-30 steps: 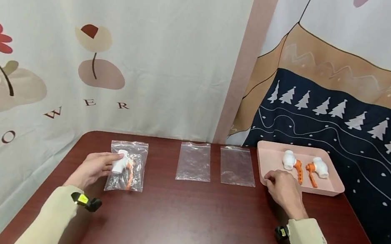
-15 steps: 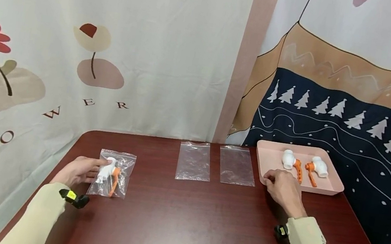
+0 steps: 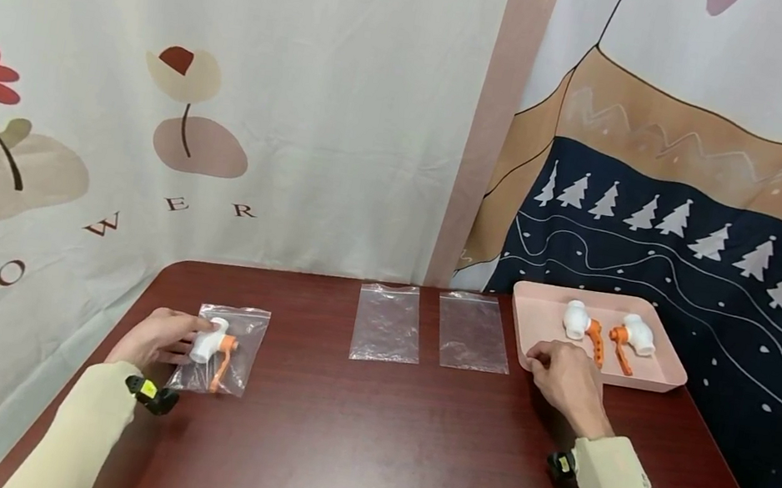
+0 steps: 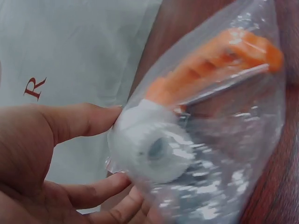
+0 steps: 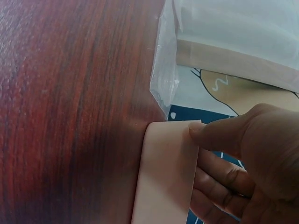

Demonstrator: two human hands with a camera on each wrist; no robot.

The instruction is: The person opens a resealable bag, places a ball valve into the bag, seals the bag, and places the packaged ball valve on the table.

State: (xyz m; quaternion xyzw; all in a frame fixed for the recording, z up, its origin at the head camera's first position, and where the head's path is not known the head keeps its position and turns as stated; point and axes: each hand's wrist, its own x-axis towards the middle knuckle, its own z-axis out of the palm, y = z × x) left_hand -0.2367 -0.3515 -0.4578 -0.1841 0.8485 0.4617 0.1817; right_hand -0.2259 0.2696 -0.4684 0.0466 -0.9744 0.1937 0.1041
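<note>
My left hand [image 3: 157, 337] pinches a white plastic ball valve [image 3: 206, 345] with an orange lever, through the clear zip bag [image 3: 247, 341] that encloses it. In the left wrist view, the thumb presses one side of the valve body [image 4: 154, 147] and the fingers lie behind and below it; the orange lever [image 4: 205, 65] points up and right. At the right, my right hand [image 3: 565, 384] grips the near left rim of a pink tray [image 3: 666, 385]. Its thumb shows on top of the tray wall [image 5: 166, 172] in the right wrist view, with fingers inside.
Inside the tray lie two more white ball valves, a left one [image 3: 576, 320] and a right one [image 3: 639, 335], both with orange levers. Two flat clear zip bags, one [image 3: 389, 325] left of the other [image 3: 474, 332], lie near the table's back edge. Printed curtains [image 3: 351, 103] hang behind.
My left hand has carried the bagged ball valve left and a little toward me, and the bag now sits tilted. My right hand stays on the tray rim.
</note>
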